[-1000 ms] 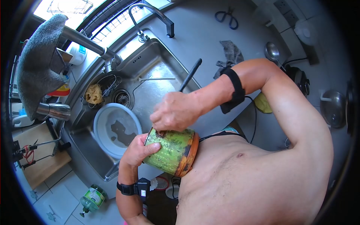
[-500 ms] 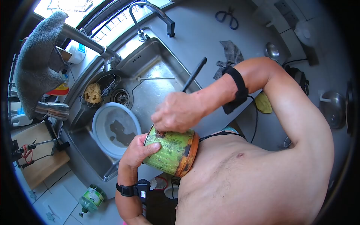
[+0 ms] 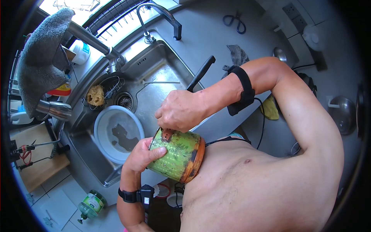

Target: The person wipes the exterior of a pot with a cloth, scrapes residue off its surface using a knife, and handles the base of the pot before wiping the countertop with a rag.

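My left hand grips a green pot, thumb flat on its side and the other fingers around the rim. Scorched and worn, the pot lies tilted against my belly, with an orange-brown base. A rusty bracket with small holes sits on its side near the rim. Just above that bracket, my right hand is closed, fingers curled down. A long black handle comes out from under this hand near the wrist; its other end is hidden, so I cannot tell whether it joins the pot.
Beyond the pot is a steel sink with a faucet, a pale basin holding water and a sponge. Scissors and a grey cloth lie on the counter. A green bottle stands at lower left.
My right hand has shifted slightly, baring more of the rusty bracket. The black handle's end has moved a little up and right. My left hand keeps its hold on the pot.
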`<state>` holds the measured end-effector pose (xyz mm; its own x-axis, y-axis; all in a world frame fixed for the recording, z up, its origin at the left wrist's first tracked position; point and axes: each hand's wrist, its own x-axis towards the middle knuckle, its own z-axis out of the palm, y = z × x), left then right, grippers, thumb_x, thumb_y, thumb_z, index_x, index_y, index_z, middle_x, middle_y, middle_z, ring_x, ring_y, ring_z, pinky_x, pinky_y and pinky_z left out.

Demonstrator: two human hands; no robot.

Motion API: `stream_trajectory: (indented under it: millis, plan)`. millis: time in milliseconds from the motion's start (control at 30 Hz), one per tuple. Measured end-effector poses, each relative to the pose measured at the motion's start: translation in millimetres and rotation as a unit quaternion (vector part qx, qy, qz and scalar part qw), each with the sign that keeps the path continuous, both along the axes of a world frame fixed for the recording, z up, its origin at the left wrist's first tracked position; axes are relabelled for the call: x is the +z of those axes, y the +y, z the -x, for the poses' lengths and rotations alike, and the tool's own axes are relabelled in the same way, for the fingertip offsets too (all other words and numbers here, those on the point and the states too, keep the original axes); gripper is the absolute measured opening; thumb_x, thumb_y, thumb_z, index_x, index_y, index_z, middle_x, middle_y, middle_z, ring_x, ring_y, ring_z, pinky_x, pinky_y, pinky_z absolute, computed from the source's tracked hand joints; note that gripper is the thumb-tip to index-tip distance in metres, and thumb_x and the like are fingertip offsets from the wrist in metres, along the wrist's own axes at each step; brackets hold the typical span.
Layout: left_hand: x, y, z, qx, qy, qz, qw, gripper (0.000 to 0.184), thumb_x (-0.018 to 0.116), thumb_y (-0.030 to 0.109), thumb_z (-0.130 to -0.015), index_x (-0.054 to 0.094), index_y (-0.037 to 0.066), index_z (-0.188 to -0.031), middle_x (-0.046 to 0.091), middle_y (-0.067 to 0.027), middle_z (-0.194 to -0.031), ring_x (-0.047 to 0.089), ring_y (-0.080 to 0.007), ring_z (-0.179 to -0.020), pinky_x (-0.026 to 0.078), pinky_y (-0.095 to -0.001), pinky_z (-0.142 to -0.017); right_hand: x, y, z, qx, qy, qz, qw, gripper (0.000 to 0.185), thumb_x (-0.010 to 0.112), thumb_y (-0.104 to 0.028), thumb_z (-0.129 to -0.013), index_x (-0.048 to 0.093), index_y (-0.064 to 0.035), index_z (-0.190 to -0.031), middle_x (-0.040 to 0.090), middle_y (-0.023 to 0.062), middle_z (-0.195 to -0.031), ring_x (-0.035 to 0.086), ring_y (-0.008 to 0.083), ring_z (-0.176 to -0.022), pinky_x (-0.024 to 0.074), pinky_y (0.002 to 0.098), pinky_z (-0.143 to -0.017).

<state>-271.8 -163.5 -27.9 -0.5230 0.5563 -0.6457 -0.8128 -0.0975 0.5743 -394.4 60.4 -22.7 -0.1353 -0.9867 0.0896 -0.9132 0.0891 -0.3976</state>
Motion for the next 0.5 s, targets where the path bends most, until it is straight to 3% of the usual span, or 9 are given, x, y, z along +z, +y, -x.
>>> stream_trajectory:
  millis: [500]
  plan:
    - [-5.2,-2.3,-0.1,-0.012,0.009,0.003,1.000,0.046,0.081,0.025,-0.088,0.066,-0.003,-0.122,0.072,-0.0053,-0.110,0.067,-0.0133,-0.098,0.054,-0.0318,-0.091,-0.2,4.2,-5.7,-0.011,-0.040,0.026,0.999,0.011,0.071,-0.018,-0.070,0.070,-0.0094,-0.076,0.066,0.0060,-0.078,0.071,0.0261,-0.072,0.0564,0.0396,-0.059]
